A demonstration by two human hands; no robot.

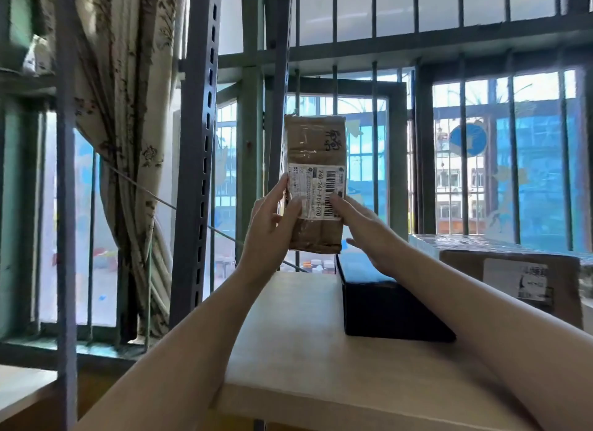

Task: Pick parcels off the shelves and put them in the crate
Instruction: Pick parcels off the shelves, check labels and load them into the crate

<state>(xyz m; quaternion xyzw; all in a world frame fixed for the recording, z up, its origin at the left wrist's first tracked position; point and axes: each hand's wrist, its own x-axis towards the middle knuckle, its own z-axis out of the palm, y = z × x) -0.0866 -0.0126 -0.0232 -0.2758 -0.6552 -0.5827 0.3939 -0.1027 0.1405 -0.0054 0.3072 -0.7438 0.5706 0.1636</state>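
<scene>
A narrow brown cardboard parcel (316,142) with clear tape and a white barcode label stands upright in the air above the shelf board (288,350). My left hand (272,225) grips its lower left edge, thumb on the label. My right hand (359,219) holds the lower right side, thumb on the barcode, fingers behind. A black box (385,305) lies on the shelf just below and right of the parcel. Further right sits a brown carton (513,286) with a label, and a pale wrapped parcel (465,241) behind it. No crate is in view.
A grey perforated shelf upright (199,161) stands left of the parcel, another post (65,206) nearer the left edge. A patterned curtain (128,126) hangs behind them. Barred windows (462,142) close off the back. A lower shelf corner (22,392) shows at bottom left.
</scene>
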